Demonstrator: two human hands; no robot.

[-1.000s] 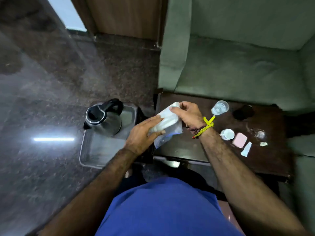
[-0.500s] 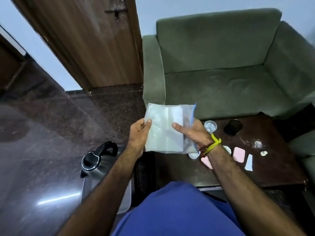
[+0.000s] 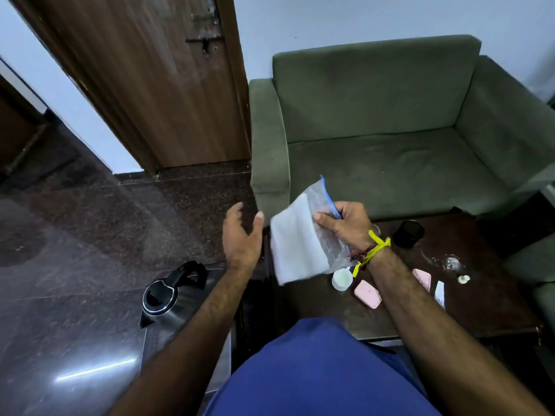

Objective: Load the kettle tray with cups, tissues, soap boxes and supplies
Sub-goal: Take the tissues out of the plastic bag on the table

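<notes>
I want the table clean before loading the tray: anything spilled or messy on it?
Yes. On the dark table, at its far right, a whitish smear with a small crumpled white scrap beside it looks like spill residue.

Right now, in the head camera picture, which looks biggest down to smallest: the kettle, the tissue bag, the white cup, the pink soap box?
1. Tissue bag, though it is held nearer the camera.
2. Kettle.
3. Pink soap box.
4. White cup, looking close to the soap box in size.
</notes>
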